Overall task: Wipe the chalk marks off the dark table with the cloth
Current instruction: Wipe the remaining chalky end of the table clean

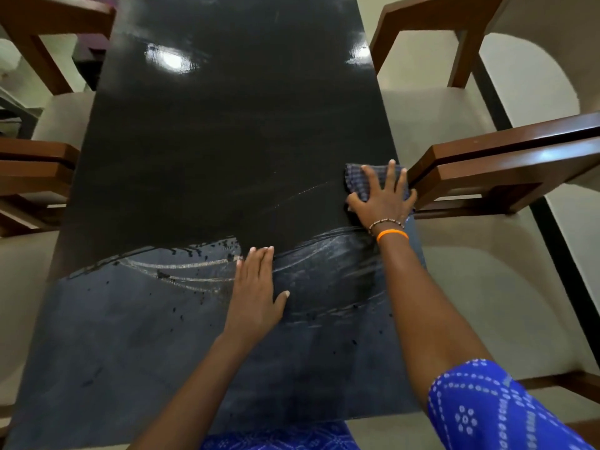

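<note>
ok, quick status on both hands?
Left hand: open, flat on the table, holding nothing.
Right hand: open, fingers spread, pressing the cloth onto the table near its right edge.

Black table (211, 141), blue checked cloth (357, 177), orange bracelet (392, 234)

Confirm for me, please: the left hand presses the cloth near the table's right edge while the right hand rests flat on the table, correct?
Not quite: the hands are swapped. The head view shows the right hand pressing the cloth near the table's right edge, while the left hand rests flat on the table.
</note>
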